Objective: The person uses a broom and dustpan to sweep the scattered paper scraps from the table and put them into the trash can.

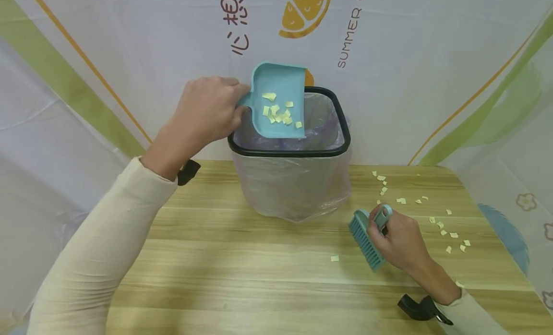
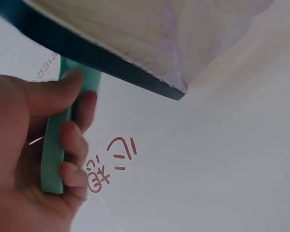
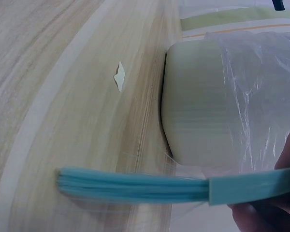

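Note:
My left hand grips the handle of a light blue dustpan over the left part of a bin. Several pale yellow paper scraps lie in the pan, whose open edge points right. In the left wrist view my fingers curl round the dustpan handle beside the bin's dark rim. My right hand holds a blue hand brush by its handle, to the right of the bin. The brush bristles point down toward the wooden table in the right wrist view.
The bin has a black rim and a clear plastic liner, and stands at the table's back edge against a printed white cloth. Several paper scraps are scattered on the right of the table. One scrap lies left of the brush.

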### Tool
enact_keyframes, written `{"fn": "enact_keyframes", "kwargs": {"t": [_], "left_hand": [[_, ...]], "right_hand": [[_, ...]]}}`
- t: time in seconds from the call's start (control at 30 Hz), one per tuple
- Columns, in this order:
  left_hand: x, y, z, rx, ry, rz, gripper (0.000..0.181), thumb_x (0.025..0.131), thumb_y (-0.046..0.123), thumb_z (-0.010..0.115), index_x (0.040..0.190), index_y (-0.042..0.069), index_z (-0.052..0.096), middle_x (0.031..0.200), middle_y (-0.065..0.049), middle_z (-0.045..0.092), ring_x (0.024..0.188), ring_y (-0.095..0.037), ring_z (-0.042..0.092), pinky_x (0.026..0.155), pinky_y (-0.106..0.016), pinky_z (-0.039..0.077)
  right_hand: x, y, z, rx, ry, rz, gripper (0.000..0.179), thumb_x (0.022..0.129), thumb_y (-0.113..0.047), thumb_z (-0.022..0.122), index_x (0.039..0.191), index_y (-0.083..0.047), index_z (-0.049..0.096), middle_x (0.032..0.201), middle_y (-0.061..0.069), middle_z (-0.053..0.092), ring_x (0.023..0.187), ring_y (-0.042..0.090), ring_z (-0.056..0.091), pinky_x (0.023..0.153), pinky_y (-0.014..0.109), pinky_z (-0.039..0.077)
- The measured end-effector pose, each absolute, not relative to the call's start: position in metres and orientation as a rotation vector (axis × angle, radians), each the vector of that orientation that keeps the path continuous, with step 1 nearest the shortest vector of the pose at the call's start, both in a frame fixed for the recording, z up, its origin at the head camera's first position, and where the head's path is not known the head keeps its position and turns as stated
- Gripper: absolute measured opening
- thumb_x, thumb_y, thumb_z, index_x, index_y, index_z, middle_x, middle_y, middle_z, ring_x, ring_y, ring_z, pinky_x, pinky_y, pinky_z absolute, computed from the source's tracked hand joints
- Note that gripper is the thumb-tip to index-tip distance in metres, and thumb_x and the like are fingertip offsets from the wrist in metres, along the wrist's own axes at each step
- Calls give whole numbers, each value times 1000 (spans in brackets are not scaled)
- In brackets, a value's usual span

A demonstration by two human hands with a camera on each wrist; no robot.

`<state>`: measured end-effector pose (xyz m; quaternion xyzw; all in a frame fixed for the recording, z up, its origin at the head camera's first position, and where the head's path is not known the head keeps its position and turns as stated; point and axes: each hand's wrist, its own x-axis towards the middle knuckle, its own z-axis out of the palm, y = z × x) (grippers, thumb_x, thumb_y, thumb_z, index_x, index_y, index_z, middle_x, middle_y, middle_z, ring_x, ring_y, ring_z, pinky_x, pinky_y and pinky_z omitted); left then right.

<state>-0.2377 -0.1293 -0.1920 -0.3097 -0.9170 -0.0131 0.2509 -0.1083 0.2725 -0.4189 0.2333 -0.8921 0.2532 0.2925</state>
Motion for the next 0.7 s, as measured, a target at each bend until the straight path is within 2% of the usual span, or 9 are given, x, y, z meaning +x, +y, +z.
{"fn": "enact_keyframes", "kwargs": {"t": [0.07,0.13,0.3,0.47,0.7], "left_hand": [[-238,-129,-195,-873,-2405,-33,21,100,6,74,120,-1,78,99,-17,77,84,-42,70,69,-57,58],[-238,-129,-197,-912,-2307,-24,23,100,2,74,122,-1,79,104,-18,79,83,-41,69,69,-53,58],[-237,-128,-200,-994,-2100,15,22,101,-3,74,123,-2,80,109,-19,80,88,-40,69,67,-45,50],[-237,-127,-199,-1031,-2024,12,23,98,-2,79,121,-2,80,108,-18,80,89,-39,69,65,-44,47],[-233,-130,-199,-989,-2075,-64,27,99,9,80,124,-2,78,110,-19,80,83,-41,68,72,-49,58]], "right_hand": [[-108,273,-419,622,-2378,676,5,93,-10,60,91,-8,64,72,-1,65,58,2,55,46,22,45],[-108,273,-419,621,-2377,676,6,94,-11,60,91,-7,63,72,-1,65,58,2,55,46,22,45],[-108,272,-419,620,-2376,672,6,93,-11,60,92,-6,64,73,-1,66,58,2,56,46,23,46],[-108,273,-420,626,-2366,667,4,90,-9,61,93,-7,64,73,-1,66,58,3,56,46,23,46],[-108,273,-421,627,-2350,670,5,91,-10,59,93,-9,64,72,-1,65,57,2,55,45,22,45]]}}
